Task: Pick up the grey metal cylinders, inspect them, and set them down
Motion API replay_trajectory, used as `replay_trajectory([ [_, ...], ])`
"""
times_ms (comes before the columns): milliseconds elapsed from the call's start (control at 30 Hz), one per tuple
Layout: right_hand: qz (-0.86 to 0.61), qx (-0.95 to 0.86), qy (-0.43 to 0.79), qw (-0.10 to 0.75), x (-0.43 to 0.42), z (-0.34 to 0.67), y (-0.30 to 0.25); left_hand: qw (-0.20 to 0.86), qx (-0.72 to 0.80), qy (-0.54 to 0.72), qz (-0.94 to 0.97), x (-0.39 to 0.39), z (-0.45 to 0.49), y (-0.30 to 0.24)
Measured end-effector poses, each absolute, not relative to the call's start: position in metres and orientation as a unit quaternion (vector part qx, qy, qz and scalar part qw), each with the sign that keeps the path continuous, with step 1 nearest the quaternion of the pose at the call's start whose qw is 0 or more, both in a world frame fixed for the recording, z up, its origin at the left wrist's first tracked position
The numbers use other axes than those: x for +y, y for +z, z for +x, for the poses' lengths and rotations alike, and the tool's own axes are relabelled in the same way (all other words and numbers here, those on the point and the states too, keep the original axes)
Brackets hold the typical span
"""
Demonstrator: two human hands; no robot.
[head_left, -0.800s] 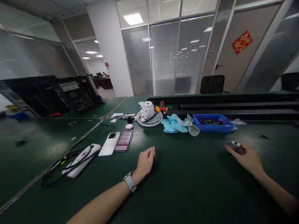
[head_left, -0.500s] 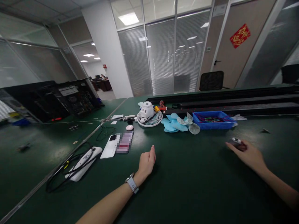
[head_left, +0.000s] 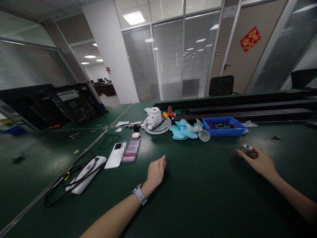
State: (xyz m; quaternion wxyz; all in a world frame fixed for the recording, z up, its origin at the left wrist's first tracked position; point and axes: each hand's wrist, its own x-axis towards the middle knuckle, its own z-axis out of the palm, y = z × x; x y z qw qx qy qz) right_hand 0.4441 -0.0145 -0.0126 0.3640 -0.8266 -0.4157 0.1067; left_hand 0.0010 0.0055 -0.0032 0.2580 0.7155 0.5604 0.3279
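Observation:
My left hand (head_left: 156,171), with a watch (head_left: 140,194) on its wrist, rests on the green tabletop (head_left: 193,191). Its fingers are curled together, the palm side is turned away from view, and no object shows in it. Farther right, my right hand (head_left: 264,163) is closed round a small dark cylinder (head_left: 247,149) with a silvery top. The fingers cover part of this cylinder, which stands at the table surface. Beyond the hands lie light blue fan blades (head_left: 184,130), a clear fan blade (head_left: 204,135) and a blue tray (head_left: 224,131) of small coloured parts.
A white fan head (head_left: 155,117) sits in its grille at the back. To the left are a white phone (head_left: 114,157), a pink oval case (head_left: 136,135) and a white power strip (head_left: 85,178) with black cable. Long black rails (head_left: 247,114) line the far edge.
The view has shifted slightly. My left hand's fingers look a little more bent, while my right hand keeps hold of the cylinder in nearly the same place.

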Motion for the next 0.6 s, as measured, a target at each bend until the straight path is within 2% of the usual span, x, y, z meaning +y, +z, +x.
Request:
replay_trajectory([
  [600, -0.808, -0.422, 0.116, 0.395, -0.0152, 0.4435, -0.0158, 0.295, 0.559, 0.354, 0.689, 0.0099, -0.0027, -0.0108],
])
